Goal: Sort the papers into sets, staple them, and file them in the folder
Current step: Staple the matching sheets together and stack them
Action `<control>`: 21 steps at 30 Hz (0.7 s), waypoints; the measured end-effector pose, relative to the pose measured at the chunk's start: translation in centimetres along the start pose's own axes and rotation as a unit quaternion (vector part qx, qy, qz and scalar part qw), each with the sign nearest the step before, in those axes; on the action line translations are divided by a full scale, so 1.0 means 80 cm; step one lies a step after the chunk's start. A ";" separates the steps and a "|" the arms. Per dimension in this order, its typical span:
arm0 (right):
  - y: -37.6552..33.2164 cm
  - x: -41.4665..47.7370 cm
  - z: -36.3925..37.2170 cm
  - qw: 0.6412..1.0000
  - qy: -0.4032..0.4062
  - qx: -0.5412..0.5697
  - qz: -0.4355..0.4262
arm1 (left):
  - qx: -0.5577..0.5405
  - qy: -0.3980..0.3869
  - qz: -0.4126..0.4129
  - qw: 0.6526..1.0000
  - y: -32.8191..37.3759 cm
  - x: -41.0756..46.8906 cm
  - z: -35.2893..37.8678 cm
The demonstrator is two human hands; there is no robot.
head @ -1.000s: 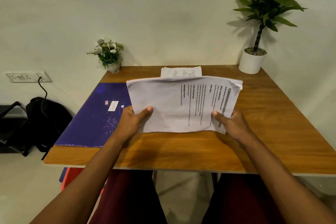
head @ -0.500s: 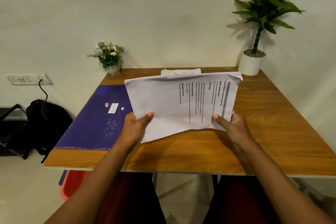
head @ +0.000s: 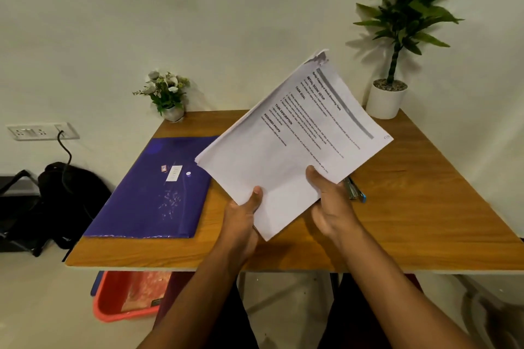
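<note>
Both hands are on the paperwork: the left hand (head: 243,215) pinches the near edge of the stack of papers (head: 283,156), thumb on top and fingers tucked underneath. The right hand (head: 331,207) does the same a bit further along, thumb pressed on the printed face. The stack is lifted clear of the counter (head: 425,207) and tilted, far corner pointing up at the wall. That top corner looks crumpled or dog-eared.

Looks like they're at the sorting/squaring-up stage, nothing stapled yet as far as anyone can tell. To do it well:
- Loosen the thumbs a little and tap the long edge on the counter so the sheets line up.
- Check the headings before splitting into sets.
- Flatten the bent corner first, or the staple will catch unevenly.

Just behind the right hand lies what's probably the stapler (head: 354,190), mostly hidden, so an easy reach. The purple folder (head: 147,193) lies flat and closed on the left of the counter, well placed for filing.

Further out: a small flower pot (head: 170,99) and a tall potted plant (head: 388,96) at the back edge, and a backpack (head: 65,198) and a red tub (head: 127,297) on the floor.
</note>
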State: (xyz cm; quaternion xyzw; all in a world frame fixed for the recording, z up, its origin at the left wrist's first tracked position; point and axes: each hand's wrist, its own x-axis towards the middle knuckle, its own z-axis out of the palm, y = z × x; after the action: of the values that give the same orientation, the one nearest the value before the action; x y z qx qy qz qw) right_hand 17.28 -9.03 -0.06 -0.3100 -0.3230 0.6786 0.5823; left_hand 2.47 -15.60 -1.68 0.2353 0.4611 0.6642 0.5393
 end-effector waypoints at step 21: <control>-0.088 0.024 -0.005 0.952 -0.175 -0.252 -0.017 | 0.281 -0.145 0.120 0.941 0.138 0.056 -0.009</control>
State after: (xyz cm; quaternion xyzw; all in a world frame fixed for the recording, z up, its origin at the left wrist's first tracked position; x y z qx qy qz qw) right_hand 21.53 -6.27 5.22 -0.3180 -0.5855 0.6083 0.4313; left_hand -5.02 -11.62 6.75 0.5247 0.5142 0.5262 0.4282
